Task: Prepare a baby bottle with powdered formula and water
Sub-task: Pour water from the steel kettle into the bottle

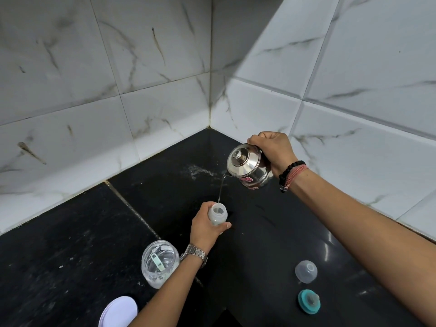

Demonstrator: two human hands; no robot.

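We see a black stone surface in a corner of white marble-pattern wall tiles. Some white powder is spilled on the surface near the corner.

The biggest container is a steel kettle with a knob lid and a pink label on its side. The right hand is closed around its handle and keeps it tilted, well above the surface. A thin stream of water falls from its spout down to the mouth of the baby bottle.

Next is a clear plastic jar, open, standing on the surface just beside the left wrist. It holds white powder at the bottom, and a pale green scoop lies inside it. Its white lid lies flat near the lower edge.

The baby bottle is a small translucent one, without cap, upright near the middle of the surface. The left hand is wrapped around its body, fingers closed on it. How much it holds, we cannot tell.

On the right side, apart from the bottle, lie a clear dome cap and a teal ring with the nipple, the cap behind the ring.

The left wrist has a metal watch, the right wrist a black bead bracelet and pink threads.
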